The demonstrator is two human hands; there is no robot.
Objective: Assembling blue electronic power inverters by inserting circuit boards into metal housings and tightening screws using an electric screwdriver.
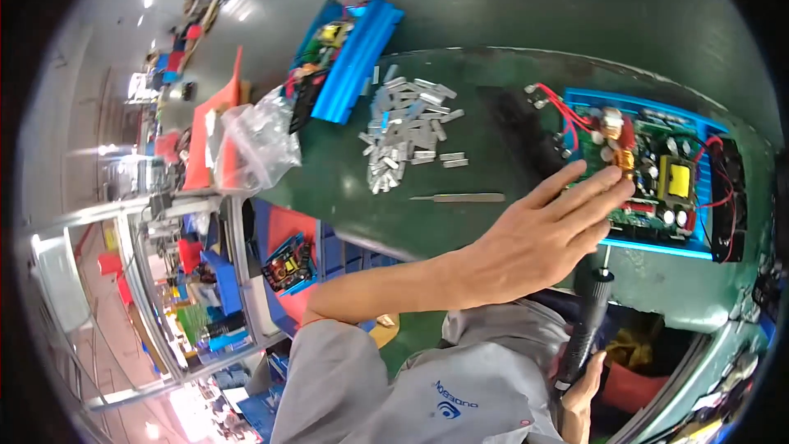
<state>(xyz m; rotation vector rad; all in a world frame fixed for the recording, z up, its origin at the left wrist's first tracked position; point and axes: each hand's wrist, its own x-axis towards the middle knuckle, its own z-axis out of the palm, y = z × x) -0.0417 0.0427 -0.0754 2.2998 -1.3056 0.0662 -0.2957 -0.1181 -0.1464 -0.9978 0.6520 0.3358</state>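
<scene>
My left hand [546,242] lies with fingers stretched out over the left end of a circuit board [649,144]. The board sits in a blue metal housing [592,99], with coils, a yellow transformer and red wires on it. My right hand [585,386], below, is closed round the lower part of a black screwdriver [585,325], held upright. Its shaft points up to the housing's near edge; whether the tip touches a screw is hidden. A black end panel with fans [728,197] is at the housing's right end.
A pile of small metal bars [407,127] lies left of centre, with tweezers [460,197] in front. A second blue housing [357,62] with electronics stands farther back. A clear plastic bag [263,140] is at the left; another board [289,265] lies in a bin below.
</scene>
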